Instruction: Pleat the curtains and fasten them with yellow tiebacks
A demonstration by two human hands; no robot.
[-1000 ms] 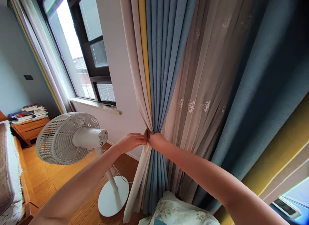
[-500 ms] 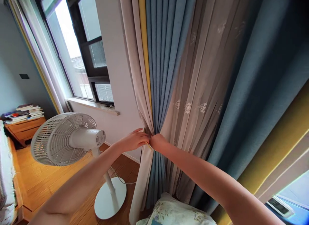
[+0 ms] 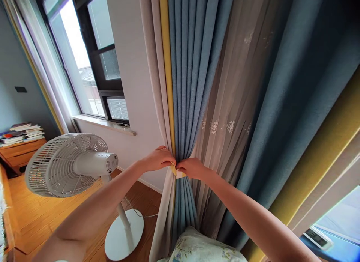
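Note:
A blue, yellow and beige curtain [image 3: 187, 85] hangs gathered to a narrow waist in front of me. Around that waist sits a yellow and pale curtain tieback [image 3: 180, 174]. My left hand [image 3: 159, 159] is closed on the tieback's left part, fingers pinched at the curtain's edge. From the other side my right hand [image 3: 194, 168] pinches the band close to the left fingertips. Below the band the curtain flares out again. The tieback's far side, behind the folds, is hidden.
A white standing fan [image 3: 92, 166] is on the wooden floor at left, its cord trailing toward the curtain. Below the curtain lies a floral pillow [image 3: 208, 247]. Sheer curtains [image 3: 225, 97] and another blue and yellow curtain [image 3: 292, 115] hang at right.
My right hand has shifted slightly right and turned, so its fingers now show on the tieback. More of the band is visible around the curtain. The view has moved a little.

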